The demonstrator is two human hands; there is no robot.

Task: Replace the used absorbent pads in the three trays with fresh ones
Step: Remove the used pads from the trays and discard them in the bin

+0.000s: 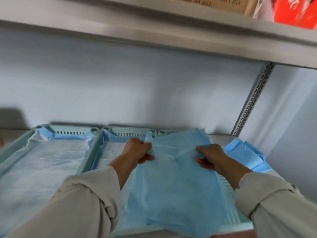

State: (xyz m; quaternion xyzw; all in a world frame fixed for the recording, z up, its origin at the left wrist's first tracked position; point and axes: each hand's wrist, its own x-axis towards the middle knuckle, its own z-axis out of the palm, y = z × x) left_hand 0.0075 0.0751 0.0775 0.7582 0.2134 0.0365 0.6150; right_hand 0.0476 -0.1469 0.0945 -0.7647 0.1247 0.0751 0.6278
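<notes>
Three pale green plastic trays sit side by side on a grey metal shelf [221, 138], their slotted far rims toward the wall. The left tray [15, 143] holds a white-faced absorbent pad with blue edges [51, 162], laid flat, its blue border turned up along the far rim. The middle tray [99, 143] holds a similar white pad [111, 150], partly covered by a sleeve. Over the right tray [226, 186], only its slotted right wall and far corner showing, a person holds a large light blue pad [175, 177], blue side up. The left hand [137, 150] grips the sheet's left edge, fingers curled, thumb underneath; the right hand [211, 157] pinches a fold at its right edge in the same way. The sheet hangs loosely between them and drapes toward the near rim. A crumpled blue pad [243, 155] lies on the shelf just right of the trays. Above, on an upper shelf [154, 31], a brown cardboard box [214, 4] and a red package [295, 11].
</notes>
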